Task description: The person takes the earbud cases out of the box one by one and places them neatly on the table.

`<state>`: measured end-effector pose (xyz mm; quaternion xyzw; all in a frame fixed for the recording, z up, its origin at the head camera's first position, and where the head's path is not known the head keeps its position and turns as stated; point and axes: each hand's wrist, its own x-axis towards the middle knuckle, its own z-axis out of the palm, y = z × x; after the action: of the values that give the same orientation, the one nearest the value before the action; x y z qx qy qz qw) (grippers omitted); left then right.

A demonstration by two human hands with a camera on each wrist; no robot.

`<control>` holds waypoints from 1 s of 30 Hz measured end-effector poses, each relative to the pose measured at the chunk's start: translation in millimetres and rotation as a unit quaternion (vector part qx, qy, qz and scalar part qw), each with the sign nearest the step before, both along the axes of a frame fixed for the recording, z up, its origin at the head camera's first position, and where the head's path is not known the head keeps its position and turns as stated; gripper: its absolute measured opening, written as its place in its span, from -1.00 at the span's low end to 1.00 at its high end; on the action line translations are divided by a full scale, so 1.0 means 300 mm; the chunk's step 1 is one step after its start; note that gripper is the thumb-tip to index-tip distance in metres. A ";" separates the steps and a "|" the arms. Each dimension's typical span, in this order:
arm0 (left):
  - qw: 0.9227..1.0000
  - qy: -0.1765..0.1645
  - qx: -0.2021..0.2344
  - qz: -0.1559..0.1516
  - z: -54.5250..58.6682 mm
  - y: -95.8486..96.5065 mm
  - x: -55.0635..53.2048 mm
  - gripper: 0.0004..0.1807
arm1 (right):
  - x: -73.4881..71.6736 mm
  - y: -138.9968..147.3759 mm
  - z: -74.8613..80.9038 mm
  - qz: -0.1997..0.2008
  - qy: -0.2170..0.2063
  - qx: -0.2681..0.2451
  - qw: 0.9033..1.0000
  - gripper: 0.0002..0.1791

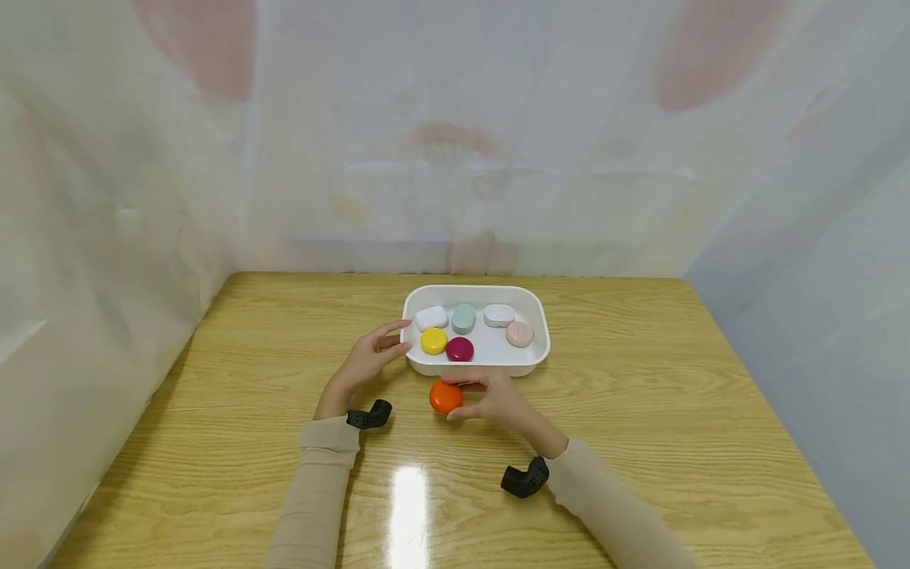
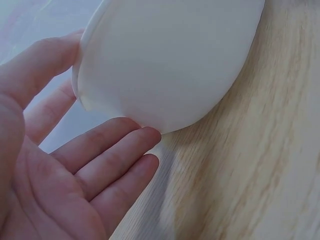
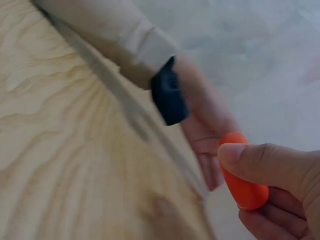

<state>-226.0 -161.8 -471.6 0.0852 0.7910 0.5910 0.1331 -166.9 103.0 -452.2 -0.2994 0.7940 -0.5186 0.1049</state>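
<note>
My right hand point(image 1: 498, 399) pinches a glossy orange round disc point(image 1: 445, 397) between thumb and fingers, just in front of the white tray point(image 1: 490, 370). In the right wrist view, the thumb lies across the disc point(image 3: 245, 177), with fingers behind it. At the tray's left end, my left hand point(image 1: 366, 359) holds the rim with thumb and forefinger. Its other fingers point(image 2: 117, 160) rest against the outer wall in the left wrist view. Inside the tray sit a yellow disc point(image 1: 434, 341), a magenta disc point(image 1: 460, 349), a pale pink disc point(image 1: 520, 334) and a mint oval piece point(image 1: 464, 318).
Two white rounded pieces point(image 1: 431, 318) also lie along the tray's back side. All stands on a wood-grain table point(image 1: 626, 442), with pale printed sheeting point(image 1: 455, 197) behind and at both sides. Black wrist cameras point(image 1: 526, 478) jut from both sleeves.
</note>
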 end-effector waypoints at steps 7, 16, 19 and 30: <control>1.000 0.003 -0.003 -0.002 -0.004 -0.006 0.001 -0.40 | -0.003 -0.049 -0.060 0.008 0.007 0.011 1.000 -0.46; 1.000 -0.004 0.006 0.000 -0.014 -0.004 0.002 -0.40 | -0.011 -0.107 -0.089 -0.019 0.018 0.055 0.998 -0.47; 1.000 -0.004 0.007 0.000 -0.014 -0.004 0.001 -0.40 | -0.014 -0.124 -0.094 -0.036 0.052 0.074 0.995 -0.49; 1.000 -0.007 0.016 -0.004 -0.007 -0.005 -0.004 -0.39 | 0.005 -0.153 -0.097 -0.099 0.106 0.085 0.986 -0.51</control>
<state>-227.3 -163.2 -473.7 0.0865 0.7801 0.6037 0.1393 -165.5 57.2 -481.2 -0.2632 0.8677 -0.4218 -0.0067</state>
